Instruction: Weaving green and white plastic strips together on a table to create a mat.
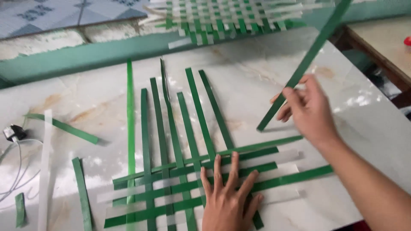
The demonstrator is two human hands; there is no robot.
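Far off to the left of my fingers, a small black plug with a pale cable lies on the marble tabletop, and beside it a long white strip and a few loose green offcuts. Coming in closer, the half-woven mat of green and white strips spreads out flat, its upright strips fanning away from me towards the far edge.

My left hand lies palm-down on the mat's near right part, fingers spread wide and pressed flat, pinning the crossings so nothing slides. Just past those fingertips the topmost green cross-strip runs out to the right.

Further right, my right hand hovers above the tabletop, pinching a long green strip between thumb and fingers; the strip slants up and away, its lower end hanging just above the mat's open uprights.

By my reckoning I'm at the point of adding one more cross-strip. The next move, I judge, calls for laying it level above the top row and threading it over and under the uprights, opposite to the row below, while the left fingers hold the weave steady.

At the far edge, another finished green-and-white weave rests.
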